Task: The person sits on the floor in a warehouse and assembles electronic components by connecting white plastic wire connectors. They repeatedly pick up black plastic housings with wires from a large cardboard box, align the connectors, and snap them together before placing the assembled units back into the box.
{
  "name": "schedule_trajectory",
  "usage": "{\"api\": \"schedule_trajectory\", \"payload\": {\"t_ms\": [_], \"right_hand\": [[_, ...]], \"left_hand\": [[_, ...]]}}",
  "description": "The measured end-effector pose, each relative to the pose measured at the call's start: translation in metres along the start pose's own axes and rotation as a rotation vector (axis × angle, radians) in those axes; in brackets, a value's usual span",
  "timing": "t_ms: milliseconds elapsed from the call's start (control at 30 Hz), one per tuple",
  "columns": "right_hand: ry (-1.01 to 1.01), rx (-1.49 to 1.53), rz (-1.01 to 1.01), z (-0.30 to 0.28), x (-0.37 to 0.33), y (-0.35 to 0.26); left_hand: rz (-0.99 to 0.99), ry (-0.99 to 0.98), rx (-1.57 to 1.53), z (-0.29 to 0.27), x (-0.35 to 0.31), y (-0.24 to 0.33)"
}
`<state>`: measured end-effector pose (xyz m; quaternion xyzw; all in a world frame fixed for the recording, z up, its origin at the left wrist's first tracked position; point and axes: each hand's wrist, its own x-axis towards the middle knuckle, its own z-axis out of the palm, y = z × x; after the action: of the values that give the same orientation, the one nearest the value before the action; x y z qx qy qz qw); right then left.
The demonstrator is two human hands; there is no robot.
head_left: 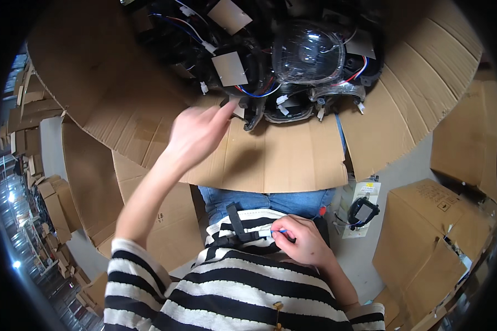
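My left hand [199, 135] is over the near part of an open cardboard box, its fingertips beside a black lamp housing [251, 113]. Motion blur smears those fingers, so a grip cannot be made out. Close to my waist, my right hand [303, 243] is closed in a pinch on a thin blue wire with a pale plug connector [265, 233] at its end. Black strap-like parts [234, 220] lie against my striped shirt at that connector. In the box are several black lamp units, one with a clear wrapped lens [308, 52], plus a square metal plate [230, 69] and loose wires.
Tall flaps of the cardboard box [292, 165] surround the lamps and reach over my knees. At right, a black ring-shaped part [363, 212] lies on a pale sheet on the floor. A closed carton [419, 231] stands beyond it; stacked cardboard [55, 204] fills the left.
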<state>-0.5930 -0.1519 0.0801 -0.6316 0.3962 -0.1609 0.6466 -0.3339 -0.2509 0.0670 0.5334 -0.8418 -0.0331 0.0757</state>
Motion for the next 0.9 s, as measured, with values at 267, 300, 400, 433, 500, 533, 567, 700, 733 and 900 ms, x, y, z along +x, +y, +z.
{"api": "schedule_trajectory", "payload": {"t_ms": [267, 300, 400, 433, 500, 533, 567, 700, 733, 900], "right_hand": [[0.063, 0.019, 0.028, -0.012, -0.013, 0.006], [0.072, 0.017, 0.019, -0.012, -0.013, 0.004], [0.101, 0.015, 0.029, -0.018, -0.012, 0.003], [0.114, 0.009, 0.043, -0.02, -0.014, 0.004], [0.151, 0.03, 0.054, -0.024, -0.015, 0.007], [0.17, 0.031, 0.036, -0.025, -0.013, 0.008], [0.194, 0.026, 0.027, -0.026, -0.013, 0.009], [0.214, 0.017, 0.065, -0.032, -0.01, 0.006], [0.144, -0.014, 0.126, -0.037, -0.01, 0.004], [0.087, -0.044, 0.149, -0.032, -0.007, 0.002]], "left_hand": [[0.134, -0.497, 0.512, 0.052, 0.071, -0.01], [0.108, -0.393, 0.383, 0.045, 0.071, -0.011], [0.014, -0.101, 0.04, -0.003, 0.068, -0.014], [-0.032, -0.011, -0.055, -0.013, 0.062, -0.013], [-0.17, 0.086, -0.503, -0.011, 0.042, -0.013], [-0.229, 0.161, -0.649, -0.004, 0.027, -0.008], [-0.284, 0.237, -0.806, 0.007, 0.013, -0.001], [-0.598, 0.284, -1.298, 0.036, -0.041, 0.053], [-0.741, 0.275, -1.407, 0.042, -0.056, 0.063], [-0.717, 0.349, -1.515, 0.039, -0.119, 0.076]]}}
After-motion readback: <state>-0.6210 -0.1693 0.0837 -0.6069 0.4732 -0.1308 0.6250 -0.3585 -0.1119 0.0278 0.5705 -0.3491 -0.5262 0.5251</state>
